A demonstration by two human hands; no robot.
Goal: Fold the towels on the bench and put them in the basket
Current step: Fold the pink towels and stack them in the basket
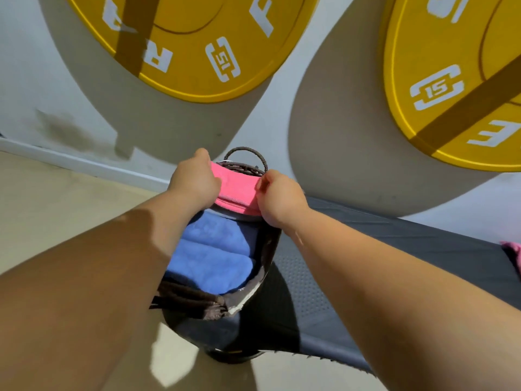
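Grip closed at both ends of the pink towel point(236, 190): left hand point(194, 182) wrapped round one side edge, right hand point(282, 197) pinching the other between thumb and fingers. Folded flat and held over the far end of the basket point(197, 303), just below its looped handle. Long axis running hand to hand, across the basket's width, so neither hand nearer than the other. Directly underneath, the basket's far part, seemingly with room left; likely only a short lowering needed before letting go. Inside, filling the near half: blue towel point(211, 255), folded into soft layers. Just right of the basket, the grey bench point(408, 244), with another pink cloth point(513, 255) at the frame's right edge, apparently not yet folded.
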